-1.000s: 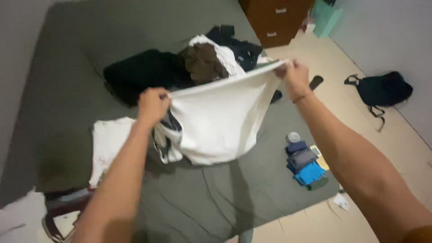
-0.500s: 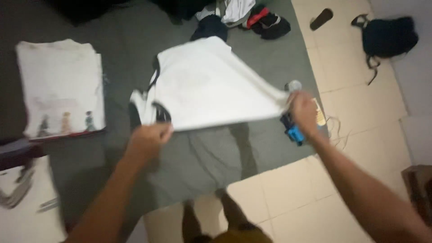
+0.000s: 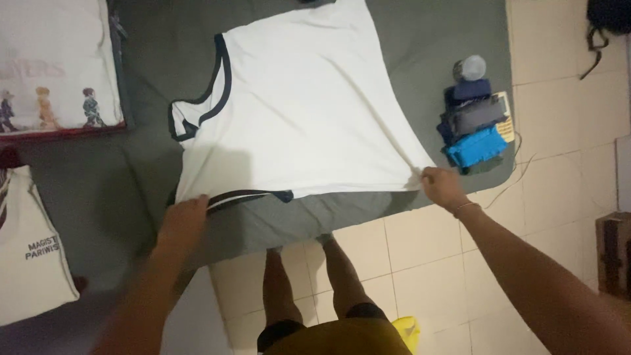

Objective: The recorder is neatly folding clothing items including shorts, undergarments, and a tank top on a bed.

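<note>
Currently the grey mattress (image 3: 420,26) carries a white sleeveless shirt with dark trim (image 3: 296,105), spread flat near the front edge. A folded printed shirt (image 3: 56,66) lies at the left edge. A stack of small folded garments (image 3: 474,125) sits at the right edge. The left hand (image 3: 184,220) presses the shirt's near left corner, fingers closed on the fabric. The right hand (image 3: 444,186) pinches its near right corner.

- You see no sure packages, signs or screens.
- A flat yellowish card-like item (image 3: 506,118) peeks from under folded clothes at the bed's right edge; unclear.
</note>
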